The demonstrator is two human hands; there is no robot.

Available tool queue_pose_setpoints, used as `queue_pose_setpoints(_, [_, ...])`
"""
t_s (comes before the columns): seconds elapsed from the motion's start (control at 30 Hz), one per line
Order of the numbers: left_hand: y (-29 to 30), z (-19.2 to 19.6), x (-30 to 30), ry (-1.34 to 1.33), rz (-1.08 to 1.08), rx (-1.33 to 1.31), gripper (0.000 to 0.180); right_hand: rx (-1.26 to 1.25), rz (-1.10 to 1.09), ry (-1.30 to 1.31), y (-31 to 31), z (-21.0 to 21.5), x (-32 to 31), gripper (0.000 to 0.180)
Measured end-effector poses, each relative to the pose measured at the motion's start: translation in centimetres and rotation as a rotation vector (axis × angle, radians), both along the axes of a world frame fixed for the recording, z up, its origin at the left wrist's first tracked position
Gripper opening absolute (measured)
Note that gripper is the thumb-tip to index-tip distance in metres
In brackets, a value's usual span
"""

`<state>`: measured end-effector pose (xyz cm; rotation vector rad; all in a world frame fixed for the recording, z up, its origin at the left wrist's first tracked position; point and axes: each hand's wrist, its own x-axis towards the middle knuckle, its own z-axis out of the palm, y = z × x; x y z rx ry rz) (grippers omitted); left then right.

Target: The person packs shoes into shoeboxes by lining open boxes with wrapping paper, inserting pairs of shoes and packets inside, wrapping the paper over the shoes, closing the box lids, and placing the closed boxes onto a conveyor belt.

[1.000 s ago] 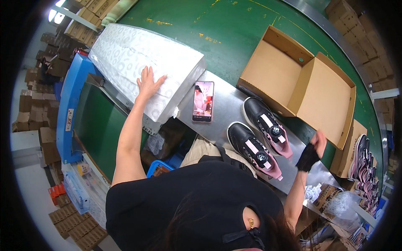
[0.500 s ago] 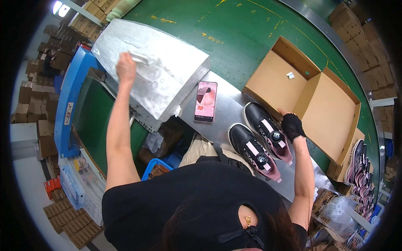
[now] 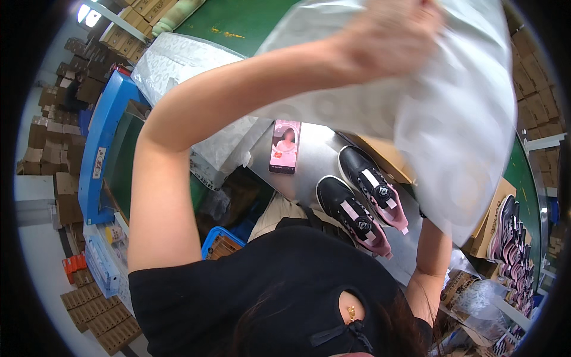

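Note:
My left hand, smeared by motion, is raised at the upper right and closed on a thin white sheet of wrapping paper. The sheet hangs wide over the open brown shoebox and covers most of it. Behind the paper my right hand is hidden; only its wrist and a dark bit of glove edge show. Two black shoes with pink lining and dial fasteners, the nearer one and the farther one, stand side by side on the metal table, left of the right wrist.
A phone with a lit screen lies on the metal table. To its left is a stack of white patterned paper. A blue frame stands farther left. Several more shoes are lined up at the right.
My left hand has swung from the paper stack to the upper right, carrying a sheet across the box. The paper now hides the right hand, which was at the box edge.

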<state>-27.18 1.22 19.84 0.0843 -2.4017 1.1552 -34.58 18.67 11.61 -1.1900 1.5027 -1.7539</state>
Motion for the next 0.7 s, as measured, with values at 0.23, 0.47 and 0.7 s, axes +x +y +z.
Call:
queue_pose_setpoints(0.23, [5.1,-3.8,-7.7,0.122,-0.830,1.235,0.051,-0.591,-0.242,-0.550,4.4,-0.2,-8.7,0.058])
queue_pose_setpoints(0.47, [-1.6,-17.2,-6.0,-0.264,-0.308,0.740,0.060,-0.855,-0.480,-0.687,18.0,-4.2,-14.0,0.053])
queue_pose_setpoints(0.7, [-10.6,-24.9,-5.0,0.041,0.164,0.883,0.070,-0.646,-0.863,-0.866,33.1,-11.6,-16.2,0.049])
